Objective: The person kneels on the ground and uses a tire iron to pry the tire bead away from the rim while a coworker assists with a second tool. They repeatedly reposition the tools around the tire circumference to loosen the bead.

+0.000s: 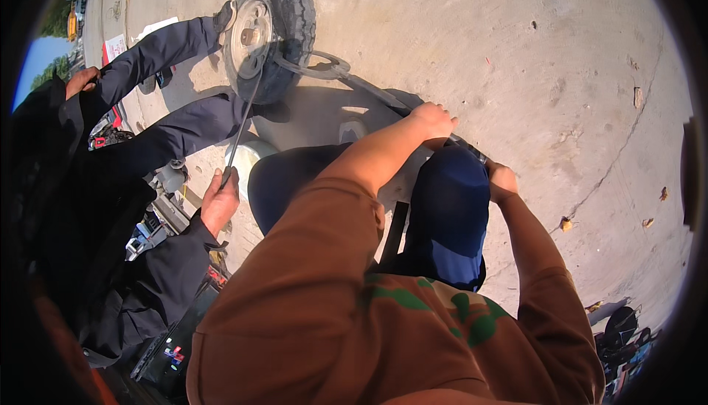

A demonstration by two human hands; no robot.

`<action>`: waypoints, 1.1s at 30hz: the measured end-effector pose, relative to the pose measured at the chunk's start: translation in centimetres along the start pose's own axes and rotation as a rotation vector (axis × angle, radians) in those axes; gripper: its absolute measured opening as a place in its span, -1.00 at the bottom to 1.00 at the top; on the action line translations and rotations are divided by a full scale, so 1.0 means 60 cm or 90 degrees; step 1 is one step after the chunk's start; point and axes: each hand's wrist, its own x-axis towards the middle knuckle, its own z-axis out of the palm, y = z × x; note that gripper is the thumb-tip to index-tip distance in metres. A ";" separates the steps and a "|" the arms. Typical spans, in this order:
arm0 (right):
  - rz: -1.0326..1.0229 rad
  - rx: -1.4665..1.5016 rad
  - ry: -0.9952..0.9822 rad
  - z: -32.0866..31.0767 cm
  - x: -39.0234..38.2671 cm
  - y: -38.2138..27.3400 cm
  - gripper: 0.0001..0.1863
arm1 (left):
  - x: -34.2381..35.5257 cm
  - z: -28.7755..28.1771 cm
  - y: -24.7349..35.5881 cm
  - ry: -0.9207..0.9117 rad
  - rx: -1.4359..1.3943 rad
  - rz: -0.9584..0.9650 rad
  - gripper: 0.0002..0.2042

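A small wheel (269, 36) with a black tyre and a metal rim stands on the concrete, up at the left. A long metal bar (369, 89) with a looped end reaches from the tyre back toward me. My left hand (434, 121) is closed around the bar's middle. My right hand (501, 181) grips its near end, above my blue-trousered knee (450, 206). A co-worker's hand (221, 202) holds a thin rod (240, 132) that runs up into the rim. One of that person's shoes (223, 15) rests against the wheel.
The co-worker in dark clothes (147, 257) crouches close on my left, legs stretched to the wheel. Tools and boxes (158, 220) lie beside that person. Cracked concrete ground (560, 73) spreads to the right, with dark objects (623, 338) at the lower right.
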 end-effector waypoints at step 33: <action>-0.081 -0.060 0.288 0.057 0.063 0.036 -0.67 | 0.048 0.037 -0.025 0.153 0.217 0.043 -0.51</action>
